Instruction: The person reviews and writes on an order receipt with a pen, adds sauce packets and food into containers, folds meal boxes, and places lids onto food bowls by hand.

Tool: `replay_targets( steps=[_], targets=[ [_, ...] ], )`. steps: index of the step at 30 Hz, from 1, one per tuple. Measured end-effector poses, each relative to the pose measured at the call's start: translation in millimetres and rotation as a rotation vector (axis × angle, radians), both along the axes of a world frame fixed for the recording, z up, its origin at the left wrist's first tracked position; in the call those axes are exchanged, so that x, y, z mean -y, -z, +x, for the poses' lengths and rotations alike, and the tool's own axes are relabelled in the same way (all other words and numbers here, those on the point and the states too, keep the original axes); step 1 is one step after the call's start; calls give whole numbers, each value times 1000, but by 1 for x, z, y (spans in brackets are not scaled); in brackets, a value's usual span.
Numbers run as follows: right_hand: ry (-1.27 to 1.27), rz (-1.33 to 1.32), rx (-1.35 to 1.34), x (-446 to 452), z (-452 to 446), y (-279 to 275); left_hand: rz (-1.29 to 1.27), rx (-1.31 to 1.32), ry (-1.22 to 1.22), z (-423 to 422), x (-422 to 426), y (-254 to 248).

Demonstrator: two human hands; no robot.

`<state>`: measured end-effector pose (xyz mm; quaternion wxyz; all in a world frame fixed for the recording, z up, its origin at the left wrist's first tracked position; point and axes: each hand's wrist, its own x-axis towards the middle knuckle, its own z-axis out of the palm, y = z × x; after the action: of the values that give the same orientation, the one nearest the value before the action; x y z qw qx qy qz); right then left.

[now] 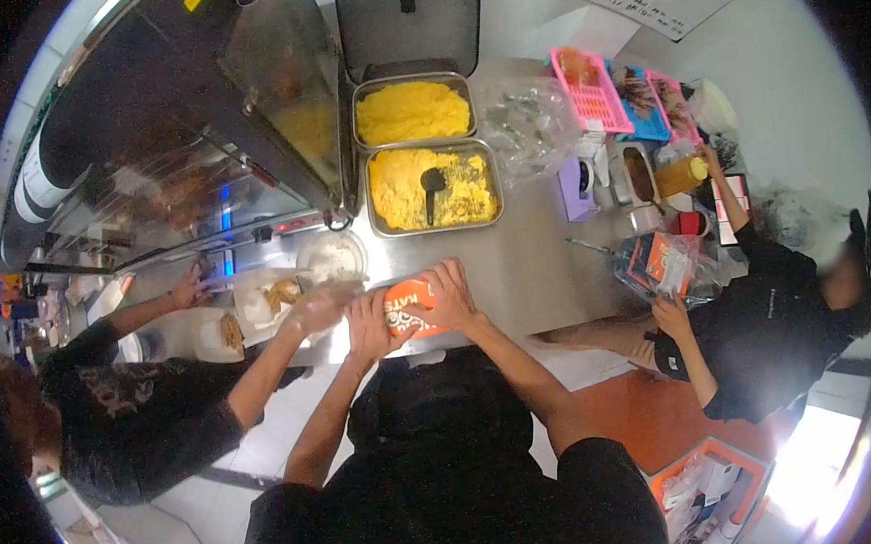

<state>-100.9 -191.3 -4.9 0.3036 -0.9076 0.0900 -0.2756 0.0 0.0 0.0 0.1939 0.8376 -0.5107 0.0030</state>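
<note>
An orange food box (398, 303) with white lettering sits at the front edge of the steel counter, directly before me. My left hand (373, 328) is closed on its left side. On the right side, my right hand (450, 296) grips the box, its fingers over the far edge. Just past the box is a clear round tub (333, 257) with pale contents. Farther back stands a metal tray (499, 187) of yellow food, a black scoop (432, 194) lying in it. Behind that is a second metal tray (355, 120) of yellow food.
A co-worker's gloved hand (320, 308) is close to my left hand, near open boxes of food (272, 303). Another person (758, 316) at right holds a bagged orange package (657, 267). A glass display case (177, 137) stands left; pink baskets (598, 95) sit back right.
</note>
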Motion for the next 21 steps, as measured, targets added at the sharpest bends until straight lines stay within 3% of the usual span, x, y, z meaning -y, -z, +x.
replay_targets(
  steps=[2,3,6,9,12,14,17,19,21],
  targets=[
    [-13,11,23,-30,21,-6,4,68,-26,23,-19,-20],
    [-19,-76,-101,37,-43,-4,-69,11,-16,-41,50,5],
    [-55,-64,-87,15,-14,11,63,21,32,-15,25,7],
    [-86,-64,-14,14,-11,12,31,60,70,-10,27,5],
    [-97,-133,5,11,-7,5,12,-139,58,-4,22,12],
    [-119,-170,20,14,-8,10,-158,-177,71,-7,23,9],
    [-135,-156,-3,10,-12,4,34,-122,80,-13,20,19],
    [-141,-205,3,16,-3,3,-11,-42,71,-14,31,24],
    [-151,-181,-18,16,0,1,14,-119,77,-12,35,19]
  ],
)
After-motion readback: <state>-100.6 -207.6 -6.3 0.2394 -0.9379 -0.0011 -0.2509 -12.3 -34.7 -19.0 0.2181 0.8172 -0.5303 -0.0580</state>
